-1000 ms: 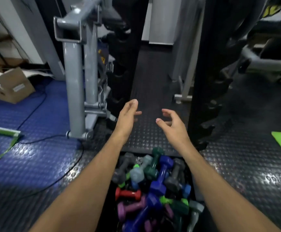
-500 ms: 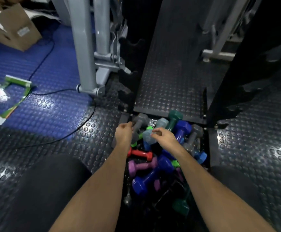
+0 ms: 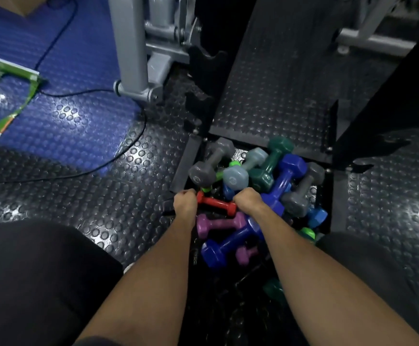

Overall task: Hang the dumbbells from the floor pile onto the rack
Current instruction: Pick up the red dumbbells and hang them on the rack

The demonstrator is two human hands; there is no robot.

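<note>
A pile of coloured dumbbells (image 3: pixel 273 181) lies on the floor between the black rack's left upright (image 3: pixel 204 63) and right upright (image 3: pixel 383 96). A small red dumbbell (image 3: pixel 216 203) lies crosswise at the pile's near left. My left hand (image 3: pixel 184 203) is curled in a fist at its left end and seems to grip that end. My right hand (image 3: pixel 247 201) is curled into the pile just past the red dumbbell's right end; what its fingers hold is hidden. Grey (image 3: pixel 209 163), pale grey-blue (image 3: pixel 243 171), green (image 3: pixel 271 161), blue (image 3: pixel 286 178) and purple (image 3: pixel 218 224) dumbbells surround the hands.
The rack's studded base mat (image 3: pixel 273 96) lies beyond the pile. A grey machine frame (image 3: pixel 133 46) stands at the left with a black cable (image 3: pixel 118 156) across the floor. Green-edged packaging (image 3: pixel 13 96) lies far left on the blue mat. My dark-clad knees flank the pile.
My view has dropped closer to the pile. Both hands came down from the upper grey dumbbells to the red dumbbell's two ends and curled into fists.
</note>
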